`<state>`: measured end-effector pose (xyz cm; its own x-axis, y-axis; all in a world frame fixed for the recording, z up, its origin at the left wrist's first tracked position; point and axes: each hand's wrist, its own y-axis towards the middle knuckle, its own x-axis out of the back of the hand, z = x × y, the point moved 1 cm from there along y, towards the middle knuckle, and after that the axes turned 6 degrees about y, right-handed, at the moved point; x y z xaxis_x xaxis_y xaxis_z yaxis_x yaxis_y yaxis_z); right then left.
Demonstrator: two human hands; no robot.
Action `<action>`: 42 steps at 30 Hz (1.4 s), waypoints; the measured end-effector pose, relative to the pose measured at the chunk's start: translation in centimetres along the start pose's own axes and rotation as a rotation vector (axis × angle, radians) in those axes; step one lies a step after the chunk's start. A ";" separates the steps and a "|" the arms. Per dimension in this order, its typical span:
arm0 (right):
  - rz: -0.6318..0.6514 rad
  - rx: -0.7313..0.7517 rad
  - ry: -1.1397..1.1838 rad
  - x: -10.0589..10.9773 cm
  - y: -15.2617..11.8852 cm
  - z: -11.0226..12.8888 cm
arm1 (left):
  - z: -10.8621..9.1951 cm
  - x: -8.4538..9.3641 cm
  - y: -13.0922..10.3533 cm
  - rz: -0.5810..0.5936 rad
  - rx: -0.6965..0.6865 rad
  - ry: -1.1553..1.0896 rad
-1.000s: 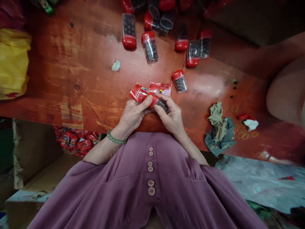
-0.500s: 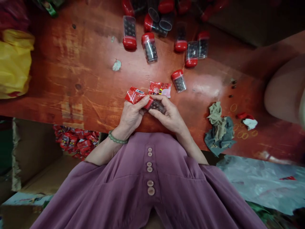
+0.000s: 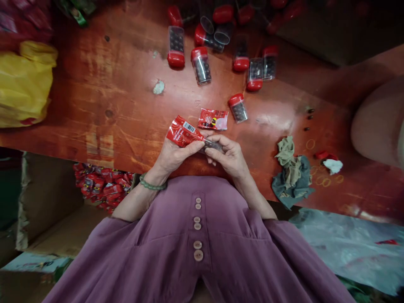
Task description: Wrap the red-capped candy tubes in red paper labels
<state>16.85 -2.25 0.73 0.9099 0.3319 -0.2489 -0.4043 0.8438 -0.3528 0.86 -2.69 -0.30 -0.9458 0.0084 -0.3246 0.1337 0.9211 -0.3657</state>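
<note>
My left hand is closed on a red printed plastic wrapper with a barcode, its thumb on the right end. That end of the wrapper sits over part of a small clear bottle of dark balls; the bottle's cap is hidden. My right hand grips the bottle's bare end between thumb and fingers. Just beyond my hands, another red wrapper lies flat on the table. Up and to the right of it rests a red-capped bottle of dark balls.
Several more red-capped bottles lie toward the far side of the table. On the right are a crumpled cloth, rubber bands and a pale rounded container. A yellow bag stands left; a cardboard box holds red packets.
The wrapper now covers more of the bottle's capped end, and its barcode shows more fully. My right hand has moved slightly right and down. The view has shifted a little.
</note>
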 end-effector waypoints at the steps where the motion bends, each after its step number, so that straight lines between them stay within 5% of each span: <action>1: -0.010 -0.005 0.015 -0.1 0.0 -0.1 | 0.0 0.0 0.0 -0.028 -0.006 -0.007; 6: -0.167 0.212 -0.131 -1.3 -0.1 -0.8 | 0.4 -0.7 0.0 -0.209 -0.074 -0.169; 10: -0.232 0.403 -0.376 -1.9 -0.4 -0.7 | 0.3 -0.7 -0.4 -0.217 -0.094 -0.165; 19: 0.120 -0.018 0.181 -1.5 0.5 -1.3 | 0.0 -0.2 -1.1 -0.042 0.032 -0.148; 25: 0.046 0.081 -0.009 -2.2 0.3 -0.4 | 0.1 -0.1 -1.1 -0.215 -0.026 -0.209; 28: 0.110 0.061 -0.059 -2.2 0.0 0.1 | 0.2 0.2 -1.1 -0.296 -0.051 -0.218; 31: 0.142 0.023 -0.034 -1.9 -0.5 -0.2 | 0.5 0.3 -1.1 -0.282 -0.027 -0.206; 35: 0.009 0.086 -0.162 -1.5 -0.8 -0.6 | 0.9 0.2 -1.1 -0.289 -0.031 -0.149; 42: 0.079 0.110 -0.212 -1.5 0.2 0.4 | 0.0 0.4 -1.0 -0.110 0.022 -0.096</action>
<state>15.47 -2.41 1.34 0.8797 0.4700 -0.0725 -0.4730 0.8487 -0.2365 0.38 -3.63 -0.09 -0.9228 -0.1301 -0.3627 0.0384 0.9056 -0.4225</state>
